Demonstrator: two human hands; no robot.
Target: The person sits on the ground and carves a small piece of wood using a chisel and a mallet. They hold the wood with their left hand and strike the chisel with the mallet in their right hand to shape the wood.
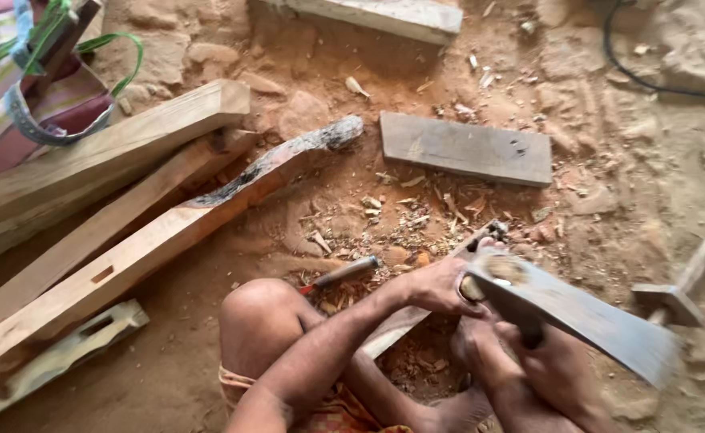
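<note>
On reddish dirt ground (625, 200) w/ wood chips, a seated person works amid long timber beams (104, 232) at left, one w/ a slot cut in it. Grey plank (466, 147) lies beyond. Striped bag (24, 88) sits top left. Broad adze blade (585, 321), blurred, is near centre-right; right hand (496, 345) clenched round its handle below. Left hand (440, 285) grips a narrow wood strip (416, 309) beside blade. Mallet (677, 293) lies at right; chisel (344, 273) near knee.
</note>
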